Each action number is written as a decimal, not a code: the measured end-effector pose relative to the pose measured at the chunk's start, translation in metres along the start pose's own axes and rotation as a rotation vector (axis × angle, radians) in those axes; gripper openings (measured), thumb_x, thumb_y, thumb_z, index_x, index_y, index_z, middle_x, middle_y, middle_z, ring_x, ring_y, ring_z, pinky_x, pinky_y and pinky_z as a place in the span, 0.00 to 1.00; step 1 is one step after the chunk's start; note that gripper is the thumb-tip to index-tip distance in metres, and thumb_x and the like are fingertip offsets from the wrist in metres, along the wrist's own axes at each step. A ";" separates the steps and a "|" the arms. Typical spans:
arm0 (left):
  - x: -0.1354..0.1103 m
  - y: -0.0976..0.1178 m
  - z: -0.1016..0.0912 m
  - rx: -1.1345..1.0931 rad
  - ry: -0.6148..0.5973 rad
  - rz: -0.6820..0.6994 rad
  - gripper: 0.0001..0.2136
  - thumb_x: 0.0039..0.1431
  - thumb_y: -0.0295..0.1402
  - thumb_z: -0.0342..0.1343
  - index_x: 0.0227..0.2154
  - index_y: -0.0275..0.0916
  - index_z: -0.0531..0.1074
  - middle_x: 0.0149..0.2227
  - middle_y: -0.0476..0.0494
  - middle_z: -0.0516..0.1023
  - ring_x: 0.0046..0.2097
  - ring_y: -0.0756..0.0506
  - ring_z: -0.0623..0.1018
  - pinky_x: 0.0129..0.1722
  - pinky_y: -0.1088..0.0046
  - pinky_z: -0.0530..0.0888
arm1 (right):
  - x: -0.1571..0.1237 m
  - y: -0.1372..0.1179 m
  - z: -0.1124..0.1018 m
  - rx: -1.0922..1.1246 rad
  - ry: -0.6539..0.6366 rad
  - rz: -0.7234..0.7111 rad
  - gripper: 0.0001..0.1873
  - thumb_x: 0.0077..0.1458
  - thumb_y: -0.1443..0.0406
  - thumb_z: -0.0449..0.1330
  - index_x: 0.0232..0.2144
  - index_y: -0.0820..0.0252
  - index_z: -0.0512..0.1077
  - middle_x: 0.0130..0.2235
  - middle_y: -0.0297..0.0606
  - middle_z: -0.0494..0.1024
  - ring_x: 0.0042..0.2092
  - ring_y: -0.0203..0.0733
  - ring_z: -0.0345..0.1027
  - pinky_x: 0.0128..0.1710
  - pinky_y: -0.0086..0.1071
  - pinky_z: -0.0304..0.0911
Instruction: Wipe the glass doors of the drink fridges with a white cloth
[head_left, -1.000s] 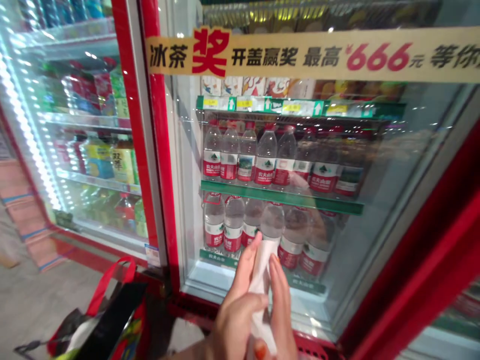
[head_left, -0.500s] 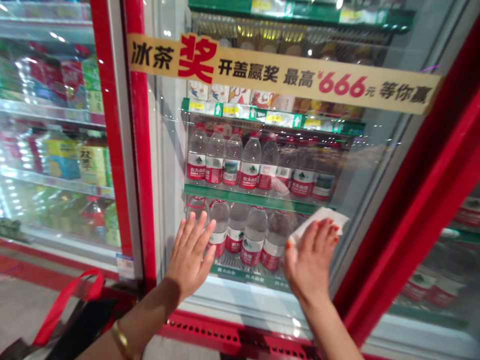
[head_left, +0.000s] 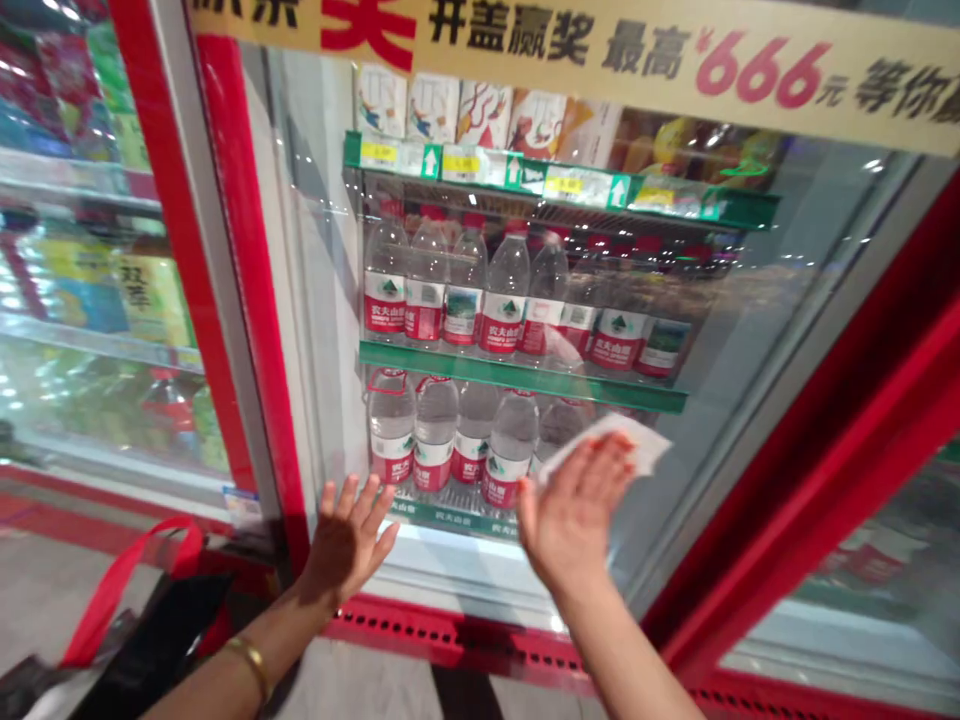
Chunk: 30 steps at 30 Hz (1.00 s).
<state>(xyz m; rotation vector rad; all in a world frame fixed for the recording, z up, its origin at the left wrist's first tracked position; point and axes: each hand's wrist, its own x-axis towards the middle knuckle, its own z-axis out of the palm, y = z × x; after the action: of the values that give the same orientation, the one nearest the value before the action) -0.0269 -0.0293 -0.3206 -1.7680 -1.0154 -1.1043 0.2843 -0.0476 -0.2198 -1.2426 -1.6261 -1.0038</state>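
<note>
My right hand lies flat over a white tissue, holding it against the glass door of a drinks fridge. The tissue sticks out above and to the right of the fingers. My left hand is spread open at the lower left of the same door, nothing in it. Whether its palm touches the glass I cannot tell. A gold bangle circles my left wrist. Behind the glass stand rows of water bottles with red and white labels; my right hand hides part of the lower row.
A beige banner crosses the upper door. Red frames border the glass on both sides. Another fridge with drinks stands at left. A black bag with a red strap sits on the floor at lower left.
My right hand and the tissue have slid left across the glass. My left hand has moved down and slightly left. The view has tilted lower, so the banner sits higher.
</note>
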 end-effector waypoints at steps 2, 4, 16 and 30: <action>-0.001 -0.001 0.000 -0.008 -0.009 0.015 0.43 0.69 0.37 0.58 0.80 0.44 0.43 0.82 0.43 0.39 0.83 0.40 0.40 0.82 0.50 0.40 | -0.017 -0.054 0.019 0.089 -0.010 -0.235 0.59 0.68 0.39 0.55 0.78 0.80 0.42 0.81 0.62 0.31 0.82 0.71 0.22 0.80 0.66 0.31; 0.001 -0.002 -0.002 -0.022 -0.027 0.020 0.42 0.70 0.37 0.58 0.80 0.45 0.43 0.82 0.44 0.40 0.83 0.42 0.40 0.82 0.51 0.41 | -0.047 -0.075 0.030 0.118 -0.026 -0.443 0.55 0.69 0.35 0.50 0.77 0.74 0.52 0.82 0.52 0.38 0.82 0.61 0.28 0.82 0.51 0.27; 0.007 0.011 0.000 -0.015 0.001 -0.005 0.43 0.72 0.44 0.57 0.80 0.39 0.42 0.83 0.42 0.37 0.83 0.38 0.39 0.82 0.48 0.38 | -0.084 -0.014 0.025 0.015 -0.088 -0.253 0.51 0.70 0.41 0.54 0.78 0.72 0.49 0.82 0.56 0.34 0.82 0.65 0.23 0.80 0.65 0.30; 0.002 0.014 -0.003 -0.015 -0.051 -0.031 0.45 0.69 0.39 0.61 0.80 0.37 0.43 0.82 0.33 0.40 0.83 0.34 0.39 0.81 0.43 0.39 | -0.163 -0.005 0.039 0.059 -0.083 -0.371 0.47 0.68 0.42 0.57 0.75 0.70 0.60 0.81 0.54 0.40 0.82 0.64 0.27 0.81 0.59 0.34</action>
<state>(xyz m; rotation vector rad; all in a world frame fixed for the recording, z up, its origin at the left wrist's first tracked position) -0.0149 -0.0368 -0.3209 -1.8056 -1.0715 -1.0935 0.3002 -0.0626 -0.3861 -0.9725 -1.9838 -1.1290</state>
